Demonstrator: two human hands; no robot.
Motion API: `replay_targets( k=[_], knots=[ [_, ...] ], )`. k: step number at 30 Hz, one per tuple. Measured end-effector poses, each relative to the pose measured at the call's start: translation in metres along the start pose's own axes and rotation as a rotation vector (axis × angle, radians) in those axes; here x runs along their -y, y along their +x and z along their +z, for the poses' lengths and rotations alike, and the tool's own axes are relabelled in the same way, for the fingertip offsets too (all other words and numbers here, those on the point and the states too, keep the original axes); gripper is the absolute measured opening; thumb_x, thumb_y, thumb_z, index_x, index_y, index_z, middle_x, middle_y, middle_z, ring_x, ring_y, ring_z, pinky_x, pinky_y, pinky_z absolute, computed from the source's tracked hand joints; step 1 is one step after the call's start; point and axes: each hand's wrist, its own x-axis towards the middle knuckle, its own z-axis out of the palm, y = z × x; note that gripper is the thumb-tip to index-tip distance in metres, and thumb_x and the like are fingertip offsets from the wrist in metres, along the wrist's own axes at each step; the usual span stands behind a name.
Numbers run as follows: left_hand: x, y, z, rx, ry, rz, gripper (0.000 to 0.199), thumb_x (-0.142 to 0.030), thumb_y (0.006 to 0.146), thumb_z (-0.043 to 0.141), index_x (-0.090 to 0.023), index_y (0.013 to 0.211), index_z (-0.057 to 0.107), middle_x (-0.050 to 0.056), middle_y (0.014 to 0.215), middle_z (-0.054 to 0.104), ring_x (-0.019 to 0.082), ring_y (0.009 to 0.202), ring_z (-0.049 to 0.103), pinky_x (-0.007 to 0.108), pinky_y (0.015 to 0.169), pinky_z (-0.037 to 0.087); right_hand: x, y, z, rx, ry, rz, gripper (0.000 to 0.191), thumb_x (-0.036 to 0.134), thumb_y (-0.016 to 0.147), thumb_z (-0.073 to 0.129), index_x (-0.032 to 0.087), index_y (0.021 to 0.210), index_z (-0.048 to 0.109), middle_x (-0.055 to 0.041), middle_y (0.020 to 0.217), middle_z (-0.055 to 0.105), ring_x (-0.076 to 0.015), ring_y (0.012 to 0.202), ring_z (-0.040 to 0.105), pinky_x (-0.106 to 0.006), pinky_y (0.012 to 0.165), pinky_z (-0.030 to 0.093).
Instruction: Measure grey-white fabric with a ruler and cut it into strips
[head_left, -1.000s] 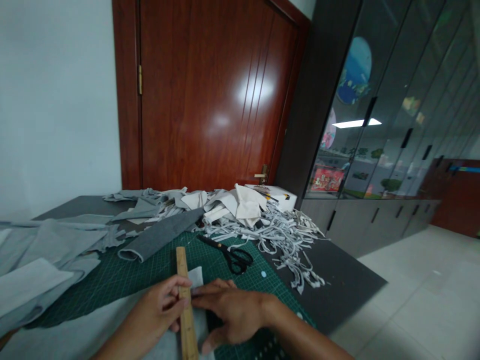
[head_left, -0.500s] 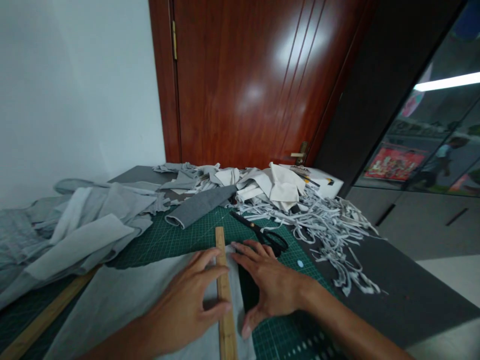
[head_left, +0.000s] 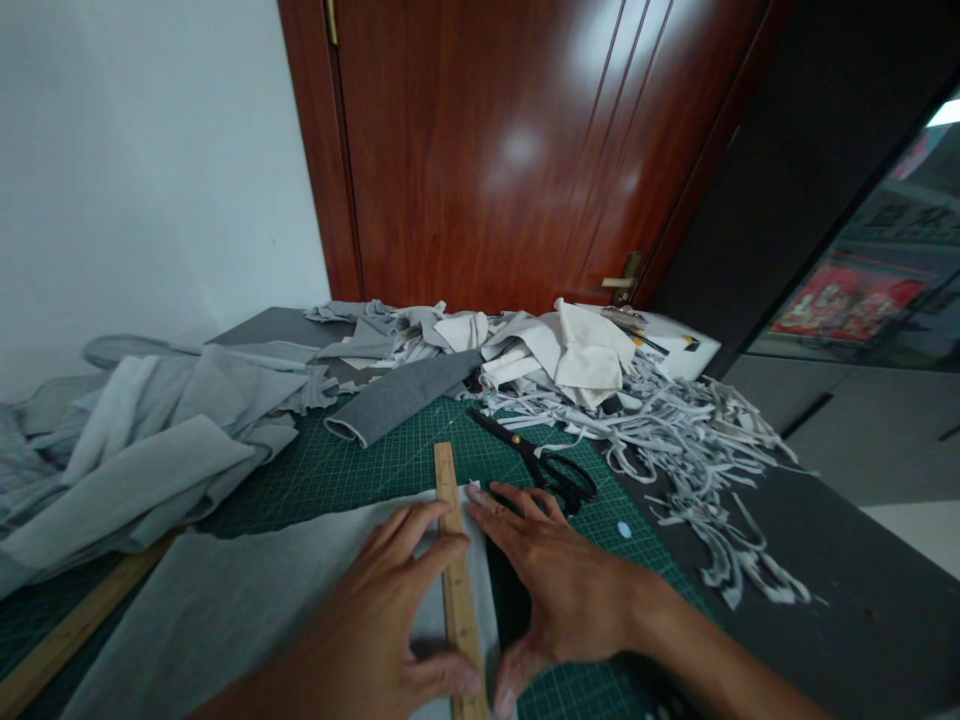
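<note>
A wooden ruler lies lengthwise on a light grey piece of cloth, near its right edge. My left hand rests over the cloth, its fingertips and thumb touching the ruler, fingers apart. On the other side, my right hand has its fingers spread, with fingertips at the cloth's right edge beside the ruler. Black scissors lie open-bladed just beyond the right hand. Beneath everything is a green cutting mat. The near end of the ruler runs out of view.
Grey fabric is heaped at the left, partly over a second wooden strip. A rolled dark grey piece lies behind. Cream cloth and thin scrap strips pile up at the back right. A brown door stands beyond.
The camera view has shifted slightly. Both hands stay around the ruler with fingers spread; the ruler and cloth keep nearly the same arrangement.
</note>
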Motion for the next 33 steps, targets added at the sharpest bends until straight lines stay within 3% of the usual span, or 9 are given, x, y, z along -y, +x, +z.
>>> replay_targets(
  k=[6, 12, 18, 33],
  knots=[
    [-0.010, 0.002, -0.003, 0.017, 0.043, -0.034, 0.079, -0.040, 0.064, 0.100, -0.031, 0.138, 0.073, 0.008, 0.164, 0.051, 0.040, 0.152, 0.046, 0.058, 0.127, 0.042, -0.005, 0.002, -0.003, 0.049, 0.049, 0.002, 0.159, 0.082, 0.060, 0.093, 0.014, 0.177, 0.010, -0.0180, 0.185, 0.008, -0.0490, 0.169, 0.000, -0.070, 0.134, 0.000],
    [-0.009, 0.000, -0.002, 0.000, 0.054, -0.024, 0.085, -0.043, 0.065, 0.100, -0.031, 0.144, 0.070, 0.009, 0.165, 0.050, 0.042, 0.152, 0.045, 0.060, 0.126, 0.043, -0.002, 0.000, -0.003, 0.028, 0.029, 0.002, 0.157, 0.081, 0.061, 0.094, 0.017, 0.178, 0.012, -0.0190, 0.184, 0.009, -0.0511, 0.168, 0.003, -0.073, 0.133, 0.001],
    [-0.014, -0.001, -0.006, 0.051, 0.105, -0.019, 0.105, -0.058, 0.055, 0.104, -0.028, 0.149, 0.066, 0.012, 0.165, 0.047, 0.042, 0.153, 0.042, 0.059, 0.128, 0.039, -0.001, -0.002, -0.004, 0.026, 0.018, 0.006, 0.155, 0.078, 0.060, 0.096, 0.017, 0.177, 0.015, -0.0193, 0.184, 0.013, -0.0514, 0.168, 0.005, -0.074, 0.133, 0.002],
    [-0.014, -0.001, -0.004, 0.070, 0.130, -0.020, 0.108, -0.061, 0.053, 0.103, -0.028, 0.149, 0.065, 0.012, 0.166, 0.044, 0.042, 0.154, 0.040, 0.058, 0.129, 0.037, -0.005, 0.001, -0.007, 0.042, 0.013, 0.000, 0.155, 0.082, 0.060, 0.093, 0.015, 0.177, 0.017, -0.0171, 0.184, 0.012, -0.0485, 0.169, 0.007, -0.071, 0.134, 0.004]
  ],
)
